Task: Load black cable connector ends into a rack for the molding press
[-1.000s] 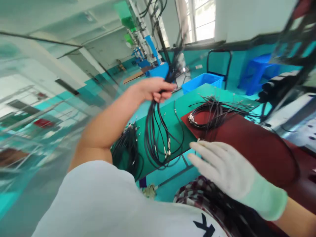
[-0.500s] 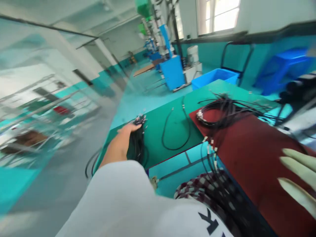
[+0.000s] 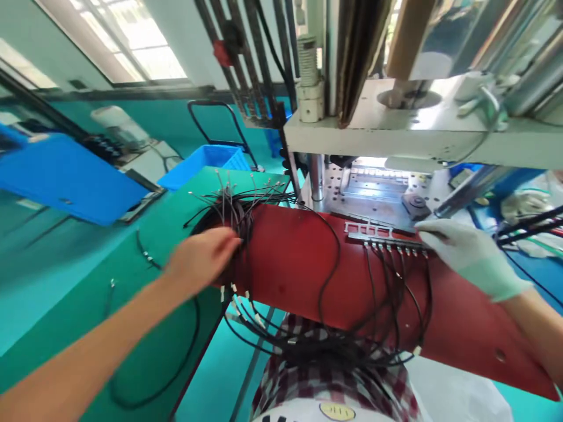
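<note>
The bundle of black cables [image 3: 229,220] lies coiled on the bench where the green mat [image 3: 145,246] meets the red mat [image 3: 299,264], its metal-tipped ends fanning up and away from the person toward the machine. Half a second ago the bare left hand lay on a separate cable heap at the far left of the green mat; it is now on this bundle, and the view has swung from the factory aisle to the press. The left hand [image 3: 202,258] reaches in from the lower left with the forearm stretched across the green mat, palm down, fingers held together and slightly curled onto the coil's near edge; motion blur hides whether they grip it. The gloved right hand [image 3: 466,252], earlier open at the frame's right edge, now rests at the right end of a metal fixture bar [image 3: 382,237] whose long axis runs left to right across the red mat; its fingers are closed on the bar's end. A row of cables [image 3: 387,293] hangs from the bar toward the person's lap.
</note>
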Available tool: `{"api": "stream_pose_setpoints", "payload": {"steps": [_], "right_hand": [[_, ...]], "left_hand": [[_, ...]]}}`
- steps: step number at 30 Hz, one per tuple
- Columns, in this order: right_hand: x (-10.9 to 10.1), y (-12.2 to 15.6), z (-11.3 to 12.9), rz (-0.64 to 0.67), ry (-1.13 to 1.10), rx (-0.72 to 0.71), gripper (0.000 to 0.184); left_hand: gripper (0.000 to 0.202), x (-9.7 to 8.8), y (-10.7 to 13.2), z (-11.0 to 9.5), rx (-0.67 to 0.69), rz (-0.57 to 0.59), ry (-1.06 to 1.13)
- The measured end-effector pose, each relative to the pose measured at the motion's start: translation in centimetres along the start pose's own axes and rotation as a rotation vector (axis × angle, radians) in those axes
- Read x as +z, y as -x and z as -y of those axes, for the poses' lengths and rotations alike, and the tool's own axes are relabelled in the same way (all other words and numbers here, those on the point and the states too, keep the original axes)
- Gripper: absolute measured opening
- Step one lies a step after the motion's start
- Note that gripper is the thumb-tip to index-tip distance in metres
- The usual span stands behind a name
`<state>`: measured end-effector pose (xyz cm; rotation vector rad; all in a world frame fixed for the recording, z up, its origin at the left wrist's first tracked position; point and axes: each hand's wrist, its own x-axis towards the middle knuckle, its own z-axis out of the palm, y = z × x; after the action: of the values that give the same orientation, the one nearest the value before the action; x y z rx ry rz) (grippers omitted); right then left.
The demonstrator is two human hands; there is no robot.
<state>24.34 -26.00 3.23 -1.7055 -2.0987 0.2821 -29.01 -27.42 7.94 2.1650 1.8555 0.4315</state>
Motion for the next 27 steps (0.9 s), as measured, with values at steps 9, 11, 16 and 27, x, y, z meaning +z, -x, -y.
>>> {"api": "stream_pose_setpoints", "payload": {"steps": [9,11,16,27], "right_hand": [[6.1,-7.3,6.2,0.088,-0.172,-0.256,0.027],[5.1,-7.6,6.5,0.035,-0.231,-0.237,0.031],[-0.7,-3.9,2.6,-0.133,-0.293,-0.053,0.031],[0.6,-7.2,-0.9,-0.098,0.176,0.25,0.036]], "left_hand": [[0.038,18.1,-16.9,-13.5,0.622,0.081,0.048],[0.034,19.1,-17.4,-12.8,0.586,0.066,0.112],[0.033,19.8,-17.1,-11.8,0.613,0.049,0.209],[0.031,19.8,-17.2,-12.3,0.605,0.054,0.222]]}}
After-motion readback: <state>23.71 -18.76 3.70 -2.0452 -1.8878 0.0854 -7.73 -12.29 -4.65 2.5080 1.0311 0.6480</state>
